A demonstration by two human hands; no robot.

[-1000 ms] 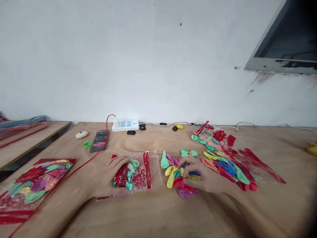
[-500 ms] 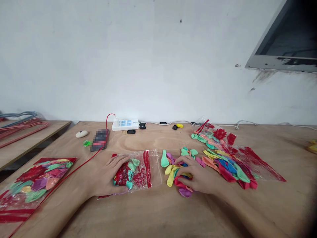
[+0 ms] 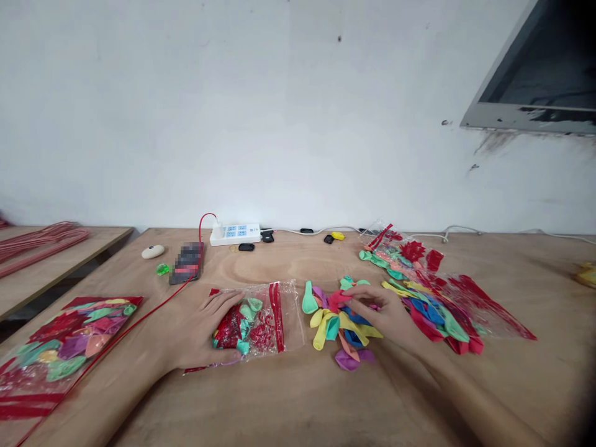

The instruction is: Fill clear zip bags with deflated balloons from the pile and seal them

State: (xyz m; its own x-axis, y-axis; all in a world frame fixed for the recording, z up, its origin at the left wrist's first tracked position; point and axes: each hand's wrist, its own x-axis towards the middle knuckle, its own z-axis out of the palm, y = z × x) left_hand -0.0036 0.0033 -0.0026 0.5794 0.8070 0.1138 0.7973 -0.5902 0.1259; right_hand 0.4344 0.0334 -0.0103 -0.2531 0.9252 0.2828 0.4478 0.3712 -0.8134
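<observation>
My left hand (image 3: 198, 329) lies over the left end of a clear plastic bag (image 3: 291, 320) with red print, its thumb and fingers on either side of the bulging part. Green balloons (image 3: 251, 308) show inside that bag. To the right, my right hand (image 3: 379, 310) pinches a red balloon (image 3: 339, 300) between thumb and fingertips, over a loose pile of uninflated balloons. Among them are a yellow balloon (image 3: 320, 335), a purple balloon (image 3: 349, 360) and a light green balloon (image 3: 309, 298). Part of the pile is hidden behind the right hand.
A filled balloon bag (image 3: 69, 335) lies at left, crossed by a red cable (image 3: 153, 307) running to a phone (image 3: 187, 264). Behind stands a white power strip (image 3: 235, 234). More balloons (image 3: 433, 313) and opened bags (image 3: 484, 304) lie at right. A screen (image 3: 544, 74) hangs upper right.
My right hand has lifted slightly up and to the right, drawing the red balloon up from the pile's lower part. The left hand and its bag stay put.
</observation>
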